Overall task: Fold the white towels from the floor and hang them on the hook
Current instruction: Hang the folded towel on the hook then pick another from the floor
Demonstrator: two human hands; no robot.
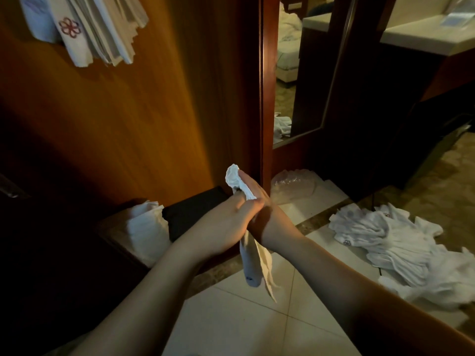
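Note:
A small white towel (254,263) hangs between both my hands at the middle of the view, its top bunched above my fingers and its tail dangling below. My left hand (228,222) grips it with the fingers curled over the cloth. My right hand (259,199) lies against the towel's far side with fingers mostly straight, thumb hidden. A heap of white towels (401,245) lies on the floor at the right. Several folded white towels (84,29), one with a red flower mark, hang on the wooden panel at the top left; the hook itself is hidden.
A wooden door panel (144,111) fills the left, with a dark frame and a mirror (290,73) beside it. More white cloth (147,227) sits low by a dark box (195,211). A clear plastic bag (293,188) lies on the tiled floor. A counter (424,34) stands at the far right.

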